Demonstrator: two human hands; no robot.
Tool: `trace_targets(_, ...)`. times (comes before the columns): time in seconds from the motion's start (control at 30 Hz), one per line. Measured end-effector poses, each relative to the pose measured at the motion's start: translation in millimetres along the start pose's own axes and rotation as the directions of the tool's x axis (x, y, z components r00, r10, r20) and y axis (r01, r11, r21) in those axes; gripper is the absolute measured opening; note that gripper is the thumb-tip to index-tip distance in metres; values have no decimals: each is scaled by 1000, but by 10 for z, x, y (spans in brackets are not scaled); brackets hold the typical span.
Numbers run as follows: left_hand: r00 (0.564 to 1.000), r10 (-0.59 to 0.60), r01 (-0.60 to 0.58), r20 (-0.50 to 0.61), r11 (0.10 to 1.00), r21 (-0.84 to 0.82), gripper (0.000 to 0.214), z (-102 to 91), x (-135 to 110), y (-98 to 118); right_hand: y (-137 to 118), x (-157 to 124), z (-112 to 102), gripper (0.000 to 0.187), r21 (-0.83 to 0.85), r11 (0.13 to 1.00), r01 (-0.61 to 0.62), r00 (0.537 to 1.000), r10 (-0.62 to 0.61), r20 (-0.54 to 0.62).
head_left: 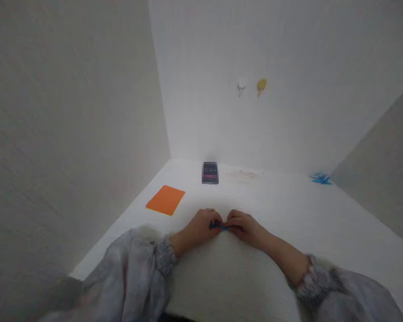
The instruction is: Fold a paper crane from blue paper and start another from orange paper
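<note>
Both hands meet over the white table, fingertips close together around a small, narrow piece of blue paper [224,227] that looks folded. My left hand [205,223] is closed on its left end, with the fingers bent over it. From the other side, my right hand [244,226] pinches the right end between thumb and fingers. Much of the blue piece is hidden by the fingers, so its full shape cannot be made out. Left of and beyond my left hand lies a square of orange paper [166,200] with a thin yellow edge at the front.
A small dark box or device [210,173], blurred out, stands near the back wall. Spiky blue pieces [320,178] lie in the far right corner. Faint brownish marks [246,174] show on the table [272,197]. A white hook [242,85] and a yellow hook [261,86] are on the wall.
</note>
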State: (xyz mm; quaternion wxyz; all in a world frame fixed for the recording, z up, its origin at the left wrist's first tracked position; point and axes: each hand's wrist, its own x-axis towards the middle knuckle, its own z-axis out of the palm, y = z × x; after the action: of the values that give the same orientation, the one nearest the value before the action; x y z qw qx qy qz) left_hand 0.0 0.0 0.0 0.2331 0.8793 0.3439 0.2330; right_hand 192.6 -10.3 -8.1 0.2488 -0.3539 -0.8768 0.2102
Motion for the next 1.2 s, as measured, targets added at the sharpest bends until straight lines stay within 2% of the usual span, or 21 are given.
trace_targets(0.17, 1000, 18, -19, 19, 999, 28, 11, -18, -9, 53, -90, -63, -102, 19, -25, 999, 23, 999, -22, 31)
trace_targets(0.63, 984, 165, -176, 66, 954, 243, 11, -29, -46, 63, -103, -90, -95, 27, -120, 987, 103, 993, -95, 73)
trace_targets(1.2, 964, 241, -265, 115, 918, 295, 15, -33, -64, 43, -183, -96, -114, 23, -280, 947, 160, 980, -119, 160)
